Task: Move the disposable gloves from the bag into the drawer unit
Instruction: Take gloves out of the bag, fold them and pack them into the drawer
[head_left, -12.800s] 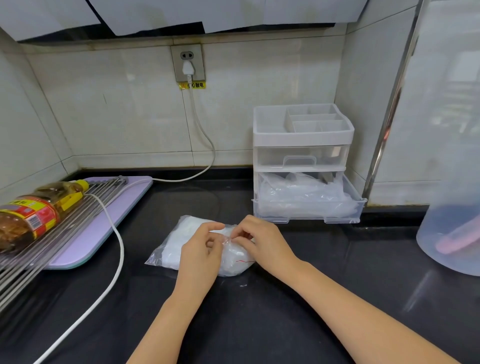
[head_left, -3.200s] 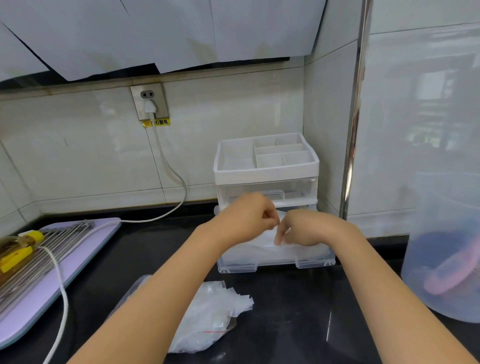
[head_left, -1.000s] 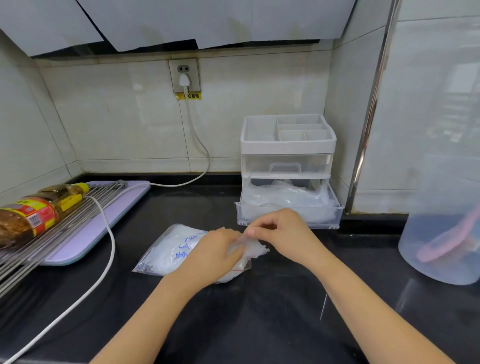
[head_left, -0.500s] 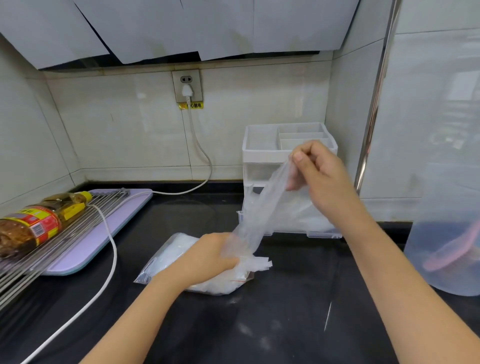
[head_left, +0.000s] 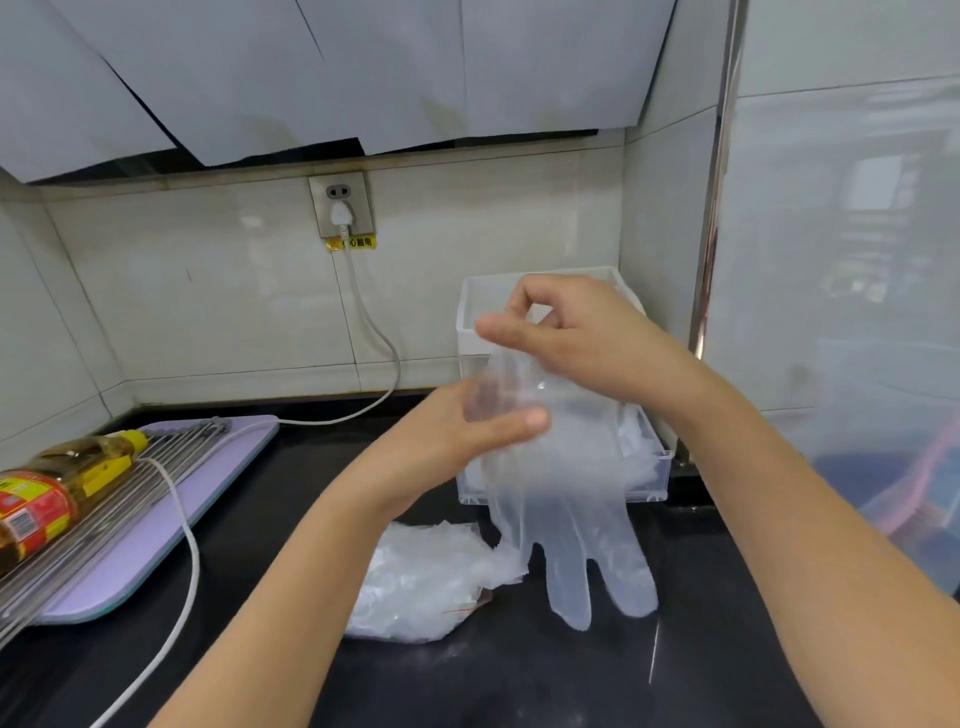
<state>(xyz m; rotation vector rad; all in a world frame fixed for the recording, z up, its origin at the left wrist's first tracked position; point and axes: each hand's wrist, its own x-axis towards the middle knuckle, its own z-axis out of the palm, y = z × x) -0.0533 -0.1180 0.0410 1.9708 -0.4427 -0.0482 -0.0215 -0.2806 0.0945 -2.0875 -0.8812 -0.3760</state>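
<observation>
A clear plastic drawer unit (head_left: 467, 325) is set at the back right of the black tabletop (head_left: 519, 686), in the wall corner. A clear plastic bag of gloves (head_left: 415, 587) is laid just before it, slightly left. A transparent disposable glove (head_left: 571, 545) is held before the unit by the left hand (head_left: 457, 441) and, higher, the right hand (head_left: 582, 338). At the far left, a lilac cutting board (head_left: 228, 452) is placed, with a metal wire rack (head_left: 104, 512) and an amber oil bottle (head_left: 52, 499) laid on it.

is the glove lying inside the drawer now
No, the glove hangs from the right hand and left hand, its finger ends dangling over the counter in front of the open drawer.
</observation>
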